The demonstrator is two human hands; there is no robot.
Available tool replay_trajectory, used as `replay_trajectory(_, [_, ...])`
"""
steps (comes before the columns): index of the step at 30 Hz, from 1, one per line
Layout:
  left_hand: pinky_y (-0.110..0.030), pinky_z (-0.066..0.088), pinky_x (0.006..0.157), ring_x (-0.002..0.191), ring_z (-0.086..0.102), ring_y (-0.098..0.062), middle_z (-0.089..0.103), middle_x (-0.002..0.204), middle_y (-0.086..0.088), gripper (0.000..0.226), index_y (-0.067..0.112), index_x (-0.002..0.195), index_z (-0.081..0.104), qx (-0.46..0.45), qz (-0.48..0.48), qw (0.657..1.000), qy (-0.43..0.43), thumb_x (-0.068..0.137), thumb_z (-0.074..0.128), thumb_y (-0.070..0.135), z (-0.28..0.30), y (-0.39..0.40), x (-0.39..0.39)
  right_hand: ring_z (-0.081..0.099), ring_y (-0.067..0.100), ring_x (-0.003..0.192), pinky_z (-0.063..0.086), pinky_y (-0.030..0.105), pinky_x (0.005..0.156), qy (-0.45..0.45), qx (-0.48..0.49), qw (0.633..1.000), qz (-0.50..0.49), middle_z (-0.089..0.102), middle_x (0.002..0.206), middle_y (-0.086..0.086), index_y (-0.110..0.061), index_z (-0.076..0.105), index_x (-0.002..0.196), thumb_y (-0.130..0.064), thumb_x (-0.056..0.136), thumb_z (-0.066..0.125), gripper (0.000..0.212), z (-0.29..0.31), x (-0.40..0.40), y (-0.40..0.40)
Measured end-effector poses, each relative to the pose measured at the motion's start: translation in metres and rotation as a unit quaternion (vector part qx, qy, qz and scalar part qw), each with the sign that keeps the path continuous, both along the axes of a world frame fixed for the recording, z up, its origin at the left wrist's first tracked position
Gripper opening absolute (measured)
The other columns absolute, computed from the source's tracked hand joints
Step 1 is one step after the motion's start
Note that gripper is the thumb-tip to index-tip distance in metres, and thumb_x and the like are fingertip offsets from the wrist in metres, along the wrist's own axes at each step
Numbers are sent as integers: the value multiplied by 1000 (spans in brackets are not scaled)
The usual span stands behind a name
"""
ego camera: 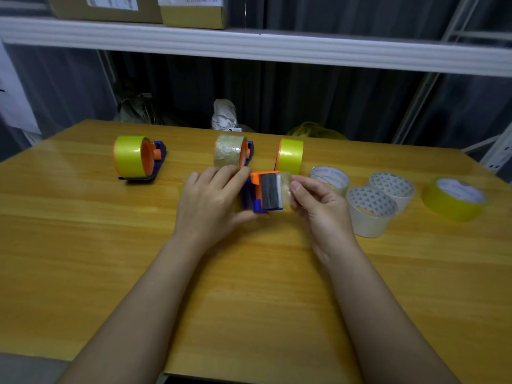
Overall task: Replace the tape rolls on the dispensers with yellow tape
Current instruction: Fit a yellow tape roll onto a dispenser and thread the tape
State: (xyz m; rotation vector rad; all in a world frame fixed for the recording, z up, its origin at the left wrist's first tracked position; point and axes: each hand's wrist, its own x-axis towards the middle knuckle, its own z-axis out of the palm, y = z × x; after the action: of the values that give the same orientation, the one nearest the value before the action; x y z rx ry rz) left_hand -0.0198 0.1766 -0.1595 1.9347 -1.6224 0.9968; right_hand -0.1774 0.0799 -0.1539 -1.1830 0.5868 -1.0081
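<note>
Gripping dispenser [263, 194], pinching clear tape [285, 180].

Dim room, soft overhead light; glare on table [83, 217]; wide-angle bending at edges; slight overall blur.

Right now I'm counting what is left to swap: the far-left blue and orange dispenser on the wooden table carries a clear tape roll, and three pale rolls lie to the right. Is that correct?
Not quite. The head view shows the far-left blue and orange dispenser carrying a yellow tape roll, not a clear one. The three pale rolls do lie to the right on the wooden table.
</note>
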Motion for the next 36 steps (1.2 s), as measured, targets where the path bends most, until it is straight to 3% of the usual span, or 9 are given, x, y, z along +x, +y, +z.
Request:
replay_trajectory(6, [-31,41,65,89,63,-27,67,107,-11,77,8,117,62,3,1,1000,4,74,49,71,0,0,-2,60,1,66,50,16,65,-8,-2,1000,-2,68,68,-9,-12,70,94,-3,87,63,13,1,0,0])
replay_trajectory(15, [-27,31,67,89,61,-24,66,107,-8,76,9,115,63,-17,-22,999,37,73,54,72,1,2,-7,54,5,63,48,19,64,-7,39,998,42,67,70,-5,-12,69,97,-8,90,60,12,1,-1,-1])
replay_trajectory(18, [-26,29,68,89,59,-23,66,106,-7,76,9,115,63,-22,-29,998,42,73,53,72,1,1,-8,61,9,77,52,22,71,12,22,998,51,71,84,-4,-14,70,98,-10,90,60,13,1,-1,-1])
replay_trajectory(22, [-27,31,69,90,58,-22,66,106,-6,75,10,116,64,-33,-39,997,53,73,55,71,0,1,-10,65,21,101,53,32,84,19,13,999,47,70,109,10,-11,70,102,-10,90,60,16,0,1,-1])
replay_trajectory(26, [-28,34,71,91,57,-20,66,107,-5,76,11,117,63,-49,-50,993,94,72,56,72,-1,1,-14,66,9,88,52,22,69,-21,57,994,89,71,101,2,-13,69,104,-11,93,56,18,3,0,0])
replay_trajectory(28, [-30,39,74,93,57,-19,65,109,-5,76,11,118,62,-67,-73,984,146,71,58,70,0,1,-17,61,5,80,46,17,62,29,45,994,99,71,95,-4,-18,70,106,-13,94,55,20,3,2,4])
replay_trajectory(31, [-33,44,81,100,55,-18,62,112,-4,77,10,122,58,-107,-110,958,244,71,60,68,5,-1,-21,51,0,67,39,11,54,106,-21,993,41,66,75,-17,-28,70,99,-7,94,53,27,1,3,6])
replay_trajectory(34, [-35,44,79,100,55,-19,63,113,-5,79,11,123,59,-93,-78,970,210,71,58,71,4,-4,-22,51,4,69,40,15,54,13,-45,998,-33,67,82,-11,-24,70,103,-8,94,54,25,8,-6,0])
replay_trajectory(36, [-37,46,80,101,55,-19,63,114,-4,80,11,123,59,-92,-72,968,223,70,57,72,4,-4,-19,57,6,75,45,18,60,0,-89,995,-53,69,88,-6,-20,70,105,-12,94,57,19,10,-9,0])
